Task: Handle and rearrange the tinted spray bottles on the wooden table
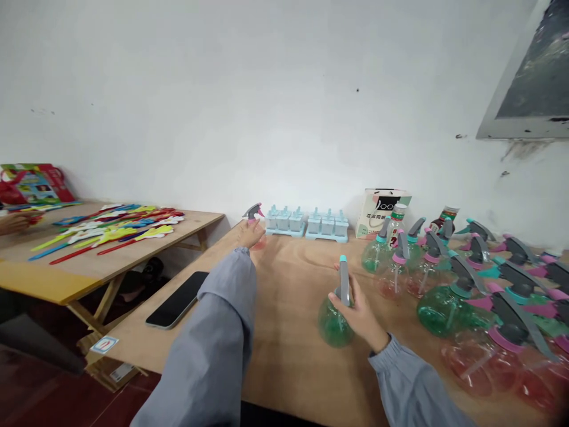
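My left hand (pixel 251 234) reaches to the far edge of the table and is closed round the neck of a pink spray bottle (pixel 259 242) with a grey and pink trigger head. Nearer to me, my right hand (pixel 359 311) grips the head of a green see-through spray bottle (pixel 334 325), its grey and teal nozzle upright. The green bottle is at or just above the wooden table (pixel 288 362); I cannot tell whether it touches. Left of the pink bottle's front, a black phone (pixel 176 300) lies flat by my left sleeve.
Several pink and green spray bottles (pixel 448 305) crowd the right side. Light-blue ice-pop moulds (pixel 284 222) and a printed paper bag (pixel 371 213) stand against the wall. Colourful hand-shaped sticks (pixel 111 234) cover another table (pixel 53 279) at left, where a person's hand (pixel 13 223) shows.
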The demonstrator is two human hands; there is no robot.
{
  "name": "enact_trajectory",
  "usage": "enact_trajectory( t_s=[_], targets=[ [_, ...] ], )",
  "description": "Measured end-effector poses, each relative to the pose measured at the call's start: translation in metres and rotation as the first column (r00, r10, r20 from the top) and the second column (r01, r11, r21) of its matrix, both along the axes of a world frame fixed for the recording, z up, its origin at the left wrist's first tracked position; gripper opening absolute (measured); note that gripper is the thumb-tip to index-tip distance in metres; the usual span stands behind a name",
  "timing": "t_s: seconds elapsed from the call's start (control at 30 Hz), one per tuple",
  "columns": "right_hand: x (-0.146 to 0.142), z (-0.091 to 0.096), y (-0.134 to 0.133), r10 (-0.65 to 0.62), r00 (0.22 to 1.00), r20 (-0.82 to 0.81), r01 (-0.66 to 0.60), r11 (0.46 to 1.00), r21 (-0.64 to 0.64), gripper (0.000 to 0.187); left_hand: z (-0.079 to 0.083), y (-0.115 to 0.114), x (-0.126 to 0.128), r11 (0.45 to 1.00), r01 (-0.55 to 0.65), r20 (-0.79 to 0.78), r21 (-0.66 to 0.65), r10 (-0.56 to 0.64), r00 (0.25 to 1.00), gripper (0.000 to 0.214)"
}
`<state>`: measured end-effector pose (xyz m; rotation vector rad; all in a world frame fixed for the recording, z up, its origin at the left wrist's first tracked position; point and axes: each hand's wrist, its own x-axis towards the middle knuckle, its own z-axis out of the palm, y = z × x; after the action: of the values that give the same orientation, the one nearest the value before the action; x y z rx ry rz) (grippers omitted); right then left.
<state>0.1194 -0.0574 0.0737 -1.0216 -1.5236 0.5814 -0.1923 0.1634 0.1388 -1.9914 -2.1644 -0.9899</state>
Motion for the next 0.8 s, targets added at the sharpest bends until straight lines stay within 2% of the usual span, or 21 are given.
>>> enact_trajectory(
  t_s=[0.13, 0.23, 0.33, 0.4, 0.5, 0.57, 0.67, 0.73, 0.8],
  targets=[
    [0.001, 0.008, -0.005, 0.037, 0.996, -0.075, -0.04, 0.998, -0.048, 0.06, -0.012, -0.013, 0.017, 0.999, 0.032, -0.041, -0.023, -0.033, 0.999, 0.051],
    [0.004, 0.015, -0.007, 0.098, 0.974, -0.202, -0.115, 0.991, -0.074, 0.046, -0.027, -0.045, 0.04, 0.994, 0.11, -0.111, -0.004, -0.11, 0.988, 0.05],
    [0.01, 0.022, -0.007, 0.204, 0.904, -0.375, -0.267, 0.956, -0.121, 0.041, -0.046, -0.099, 0.069, 0.978, 0.209, -0.197, 0.024, -0.201, 0.96, 0.048],
    [0.014, 0.028, -0.008, 0.272, 0.834, -0.48, -0.37, 0.921, -0.121, 0.041, -0.057, -0.143, 0.089, 0.943, 0.324, -0.345, 0.076, -0.28, 0.896, 0.046],
    [0.022, 0.036, -0.009, 0.32, 0.761, -0.564, -0.445, 0.891, -0.095, 0.043, -0.065, -0.206, 0.116, 0.921, 0.36, -0.464, 0.146, -0.258, 0.848, 0.052],
    [0.026, 0.04, -0.01, 0.325, 0.738, -0.592, -0.456, 0.886, -0.082, 0.042, -0.067, -0.235, 0.128, 0.912, 0.361, -0.502, 0.192, -0.225, 0.835, 0.053],
    [0.032, 0.043, -0.009, 0.309, 0.75, -0.585, -0.426, 0.902, -0.069, 0.033, -0.069, -0.251, 0.137, 0.892, 0.359, -0.528, 0.274, -0.172, 0.832, 0.051],
    [0.034, 0.042, -0.008, 0.245, 0.792, -0.56, -0.332, 0.941, -0.059, 0.023, -0.071, -0.249, 0.137, 0.866, 0.364, -0.523, 0.342, -0.147, 0.84, 0.048],
    [0.035, 0.04, -0.006, 0.149, 0.818, -0.556, -0.216, 0.975, -0.056, 0.024, -0.074, -0.244, 0.137, 0.842, 0.372, -0.515, 0.392, -0.134, 0.846, 0.045]
  ],
)
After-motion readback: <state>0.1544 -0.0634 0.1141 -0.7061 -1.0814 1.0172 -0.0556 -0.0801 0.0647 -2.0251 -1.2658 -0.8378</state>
